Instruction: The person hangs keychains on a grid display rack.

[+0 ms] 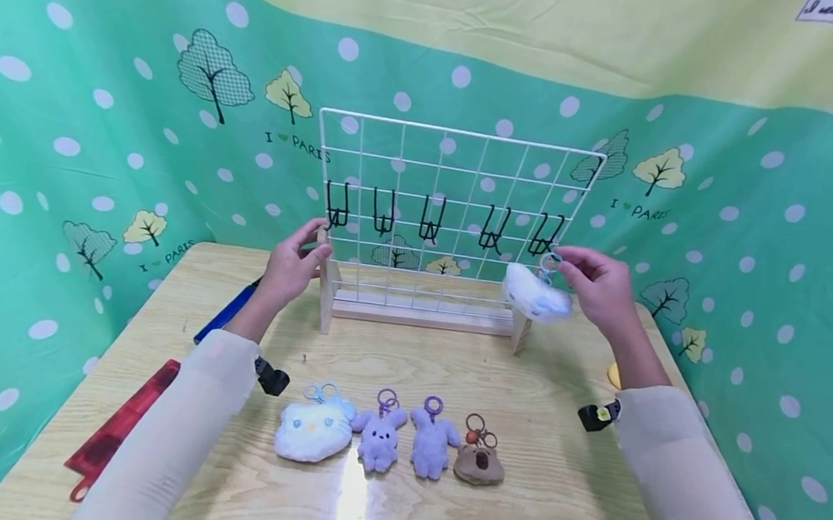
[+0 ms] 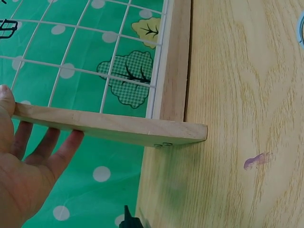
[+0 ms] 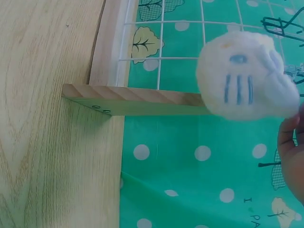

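At the right end of the wire rack (image 1: pixel 462 132), just below the last black hook (image 1: pixel 545 235), a white plush charm (image 1: pixel 535 295) hangs in the air. Right hand (image 1: pixel 598 284): thumb and fingertips pinched on the charm's pale blue ring (image 1: pixel 547 266); whether the ring touches the hook cannot be told. Right-wrist view shows blue stitched marks on the charm, which overlaps the right wooden upright (image 3: pixel 137 99) from that angle. Left hand (image 1: pixel 290 269): gripping the left wooden upright (image 2: pixel 118 124), thumb on one side, fingers on the other. Five black hooks in a row on the grid. On the wood-grain table (image 1: pixel 553 482), in front of the rack, four charms in a row, left to right: white plush with light blue eyes (image 1: pixel 313 430), lavender rabbit (image 1: pixel 379 441), second lavender plush (image 1: pixel 432 447), brown animal head (image 1: pixel 479 465). Rings lie at the upper ends of all four. Near the left arm: a red item (image 1: pixel 122 424) and, farther back, a blue one (image 1: pixel 229 313), both partly covered by it.
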`<state>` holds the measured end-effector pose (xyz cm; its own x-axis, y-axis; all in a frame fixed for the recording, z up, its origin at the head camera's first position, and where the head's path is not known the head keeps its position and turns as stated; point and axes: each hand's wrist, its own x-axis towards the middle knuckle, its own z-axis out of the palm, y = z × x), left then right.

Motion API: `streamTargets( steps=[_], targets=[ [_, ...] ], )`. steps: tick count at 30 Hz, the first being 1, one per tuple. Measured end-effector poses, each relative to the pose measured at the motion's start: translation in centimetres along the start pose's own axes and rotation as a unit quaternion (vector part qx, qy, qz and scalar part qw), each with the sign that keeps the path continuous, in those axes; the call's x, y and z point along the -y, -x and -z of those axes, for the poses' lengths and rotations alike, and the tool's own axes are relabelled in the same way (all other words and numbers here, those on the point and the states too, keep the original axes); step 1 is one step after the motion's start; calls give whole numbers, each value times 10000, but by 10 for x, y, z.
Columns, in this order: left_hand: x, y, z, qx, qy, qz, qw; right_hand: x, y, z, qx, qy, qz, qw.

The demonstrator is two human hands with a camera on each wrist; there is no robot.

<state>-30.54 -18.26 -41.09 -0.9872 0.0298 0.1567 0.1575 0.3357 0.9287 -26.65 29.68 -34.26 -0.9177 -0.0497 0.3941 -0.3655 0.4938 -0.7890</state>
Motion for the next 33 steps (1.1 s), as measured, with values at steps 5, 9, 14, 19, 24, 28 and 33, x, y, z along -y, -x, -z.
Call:
streamTargets(
  steps=[5,9,14,19,24,28,33],
  targets=[
    [0,1,-1,49,-13,-53,10000,-5,0,1,47,-50,-141,9999],
    [0,1,-1,54,-39,-31,10000,-11,1,3,92,-53,-263,9996],
    [-2,1,-1,25,-19,-14,10000,-19,4,6,160,-13,-392,9991],
    [-1,1,-1,26,-29,-32,10000,-24,9,8,268,55,-488,9984],
    [0,1,0,-8,-24,-61,10000,-29,17,11,435,67,-445,9980],
    [1,0,0,7,-44,-56,10000,-32,27,12,600,83,-432,9972],
    [1,0,0,12,-29,35,10000,-37,42,8,806,103,-533,9953]
  ],
)
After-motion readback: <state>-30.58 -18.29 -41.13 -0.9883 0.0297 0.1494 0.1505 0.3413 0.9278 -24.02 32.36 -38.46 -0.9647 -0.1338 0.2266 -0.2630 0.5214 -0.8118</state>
